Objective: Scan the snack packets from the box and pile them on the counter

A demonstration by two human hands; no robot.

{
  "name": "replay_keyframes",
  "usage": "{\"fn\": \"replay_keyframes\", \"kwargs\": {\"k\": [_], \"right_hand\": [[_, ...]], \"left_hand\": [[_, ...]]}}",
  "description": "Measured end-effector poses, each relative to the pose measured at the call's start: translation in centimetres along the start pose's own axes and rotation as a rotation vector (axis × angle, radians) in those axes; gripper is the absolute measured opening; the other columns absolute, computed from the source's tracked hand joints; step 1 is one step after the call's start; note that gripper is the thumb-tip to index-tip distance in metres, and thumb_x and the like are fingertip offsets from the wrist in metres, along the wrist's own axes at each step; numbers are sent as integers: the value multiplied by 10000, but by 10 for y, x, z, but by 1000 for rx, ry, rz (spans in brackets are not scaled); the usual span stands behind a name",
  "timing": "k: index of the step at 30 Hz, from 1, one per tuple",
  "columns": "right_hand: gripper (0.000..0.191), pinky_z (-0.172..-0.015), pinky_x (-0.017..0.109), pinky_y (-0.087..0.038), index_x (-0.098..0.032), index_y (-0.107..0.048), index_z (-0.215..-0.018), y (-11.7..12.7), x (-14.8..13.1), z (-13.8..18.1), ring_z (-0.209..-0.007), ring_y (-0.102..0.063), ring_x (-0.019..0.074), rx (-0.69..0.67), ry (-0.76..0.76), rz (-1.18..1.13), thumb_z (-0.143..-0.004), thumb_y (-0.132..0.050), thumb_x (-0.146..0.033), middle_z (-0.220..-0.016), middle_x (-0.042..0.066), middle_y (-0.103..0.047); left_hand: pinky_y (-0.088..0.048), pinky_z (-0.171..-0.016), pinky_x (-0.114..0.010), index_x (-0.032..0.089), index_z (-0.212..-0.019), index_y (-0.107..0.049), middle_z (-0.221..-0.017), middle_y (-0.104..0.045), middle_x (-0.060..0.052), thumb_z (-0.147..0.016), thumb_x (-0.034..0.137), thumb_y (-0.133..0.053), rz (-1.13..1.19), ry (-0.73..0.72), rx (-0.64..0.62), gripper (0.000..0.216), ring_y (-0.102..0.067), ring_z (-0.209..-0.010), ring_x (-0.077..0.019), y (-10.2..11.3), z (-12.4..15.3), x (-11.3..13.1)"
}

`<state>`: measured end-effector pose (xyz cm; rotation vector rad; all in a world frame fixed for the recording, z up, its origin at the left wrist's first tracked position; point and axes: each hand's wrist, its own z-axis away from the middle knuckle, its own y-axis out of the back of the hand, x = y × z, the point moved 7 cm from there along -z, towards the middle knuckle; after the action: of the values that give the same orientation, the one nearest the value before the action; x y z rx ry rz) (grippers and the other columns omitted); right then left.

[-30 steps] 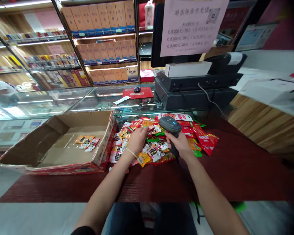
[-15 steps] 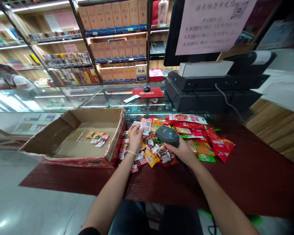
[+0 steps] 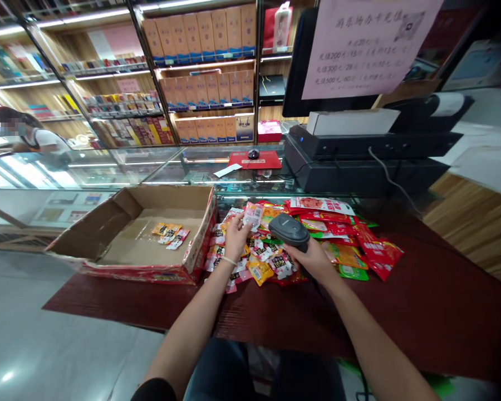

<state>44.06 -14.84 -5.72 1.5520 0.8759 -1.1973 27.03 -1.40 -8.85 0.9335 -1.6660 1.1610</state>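
Observation:
Between the fingers of my left hand (image 3: 236,238) is a small pink and white snack packet (image 3: 253,215), its barcode side showing. My right hand (image 3: 311,259) is wrapped round the handle of a dark grey barcode scanner (image 3: 289,229), whose head points left toward that packet. Under and around both hands lies a pile of small snack packets (image 3: 279,264) in white, pink and orange. Larger red snack bags (image 3: 373,245) spread to the right of the scanner. On the left stands an open cardboard box (image 3: 121,253) with several small packets (image 3: 170,235) on its bottom.
Behind the pile is a glass display counter (image 3: 158,177) bearing a mouse (image 3: 254,153) on a red mat (image 3: 267,161). Black till equipment (image 3: 371,167) and a monitor with a pink paper sign (image 3: 367,50) stand at back right. A person (image 3: 33,136) is at far left.
The view has shifted slightly. The scanner's blue light, visible before, no longer shows. Both hands keep their holds on the packet and the scanner, nearly in place.

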Motion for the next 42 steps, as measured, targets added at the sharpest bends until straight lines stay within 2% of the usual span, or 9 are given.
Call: {"fn": "replay_keyframes", "kwargs": {"k": [4,8,14,19,23,30,34,38,42], "right_hand": [[376,-396,259,-372,-215,-529,-716,0,6,-2,-363,-446,115,-8,2,-83,-743,-724,-535,-443,-43,-500],[403,-405,257,-366,-211,-532,-681,-1,11,-4,-367,-440,113,-50,23,-52,-773,-698,-565,-427,-28,-508],[422,-440,264,-396,-200,-550,-631,-13,13,-3,-397,-481,124,-117,58,52,-819,-660,-561,-438,-4,-543],[432,-445,262,-406,-197,-549,-614,-28,6,-3,-395,-482,120,-159,51,61,-829,-650,-558,-441,-5,-540],[378,-429,260,-402,-194,-575,-710,-32,2,-3,-392,-476,121,-138,38,16,-815,-675,-543,-451,-17,-544],[409,-406,249,-382,-201,-542,-660,-23,1,-3,-374,-453,106,-92,50,-86,-794,-696,-554,-445,-30,-517],[404,-396,247,-377,-202,-552,-679,-10,0,-3,-377,-451,104,-34,23,-135,-762,-727,-557,-473,-33,-527],[407,-395,250,-389,-208,-540,-644,3,-2,-4,-370,-456,106,10,15,-150,-757,-730,-551,-461,-36,-521],[407,-396,235,-392,-213,-516,-618,18,-1,-6,-368,-463,100,59,27,-158,-781,-712,-530,-449,-43,-506]], "left_hand": [[-534,-803,-287,182,-1209,-630,-1099,-716,-79,-805,265,-691,-252,-197,-10,417,-671,-930,-193,-5,11,39],[-507,-735,-244,233,-1163,-677,-1013,-737,-29,-883,272,-605,-621,-372,26,291,-660,-778,-143,7,36,109],[-495,-802,-268,237,-1153,-677,-1037,-743,-39,-901,232,-566,-1061,-551,278,276,-688,-883,-185,86,55,204],[-485,-945,-362,187,-1198,-662,-1172,-700,-107,-854,137,-539,-1333,-407,267,369,-654,-1059,-252,152,36,194],[-500,-948,-380,174,-1245,-634,-1203,-680,-115,-845,126,-518,-1299,-392,249,419,-649,-1064,-244,164,30,180],[-522,-864,-346,197,-1129,-692,-1096,-716,-82,-922,221,-490,-1254,-555,209,290,-667,-965,-215,125,43,198],[-519,-848,-326,228,-1134,-686,-1082,-718,-60,-936,238,-505,-1171,-609,107,268,-668,-944,-198,74,53,197],[-507,-913,-328,236,-1136,-675,-1095,-720,-54,-943,224,-511,-1059,-631,-83,254,-660,-1011,-195,9,54,163],[-516,-911,-351,208,-1131,-665,-1090,-717,-80,-935,203,-517,-1036,-592,-232,246,-663,-1017,-217,-40,36,101]]}}
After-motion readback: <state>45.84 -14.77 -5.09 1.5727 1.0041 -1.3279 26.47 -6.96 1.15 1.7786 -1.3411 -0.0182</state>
